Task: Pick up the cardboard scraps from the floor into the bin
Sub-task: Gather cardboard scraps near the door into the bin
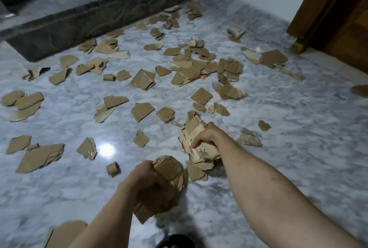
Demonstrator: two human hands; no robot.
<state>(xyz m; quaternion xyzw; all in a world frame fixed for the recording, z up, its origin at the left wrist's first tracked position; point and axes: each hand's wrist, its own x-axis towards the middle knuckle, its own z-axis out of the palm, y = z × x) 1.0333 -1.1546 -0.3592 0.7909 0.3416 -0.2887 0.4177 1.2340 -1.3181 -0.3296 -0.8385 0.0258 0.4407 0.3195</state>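
Several torn brown cardboard scraps [142, 110] lie scattered across the grey marble floor [278, 120]. My left hand [146, 176] grips a stack of cardboard scraps [169, 180], held low in the near middle. My right hand [208, 136] grips a bigger bunch of scraps [196, 142] that rests on or just above the floor, a little farther out and to the right. A loose scrap [195, 172] lies right under that bunch. No bin is in view.
A dark stone step [95, 19] runs along the far left. A wooden door frame [310, 13] stands at the far right against a white wall. A large scrap [65, 231] lies at the bottom left. A dark sandal tip [175, 242] shows at the bottom edge.
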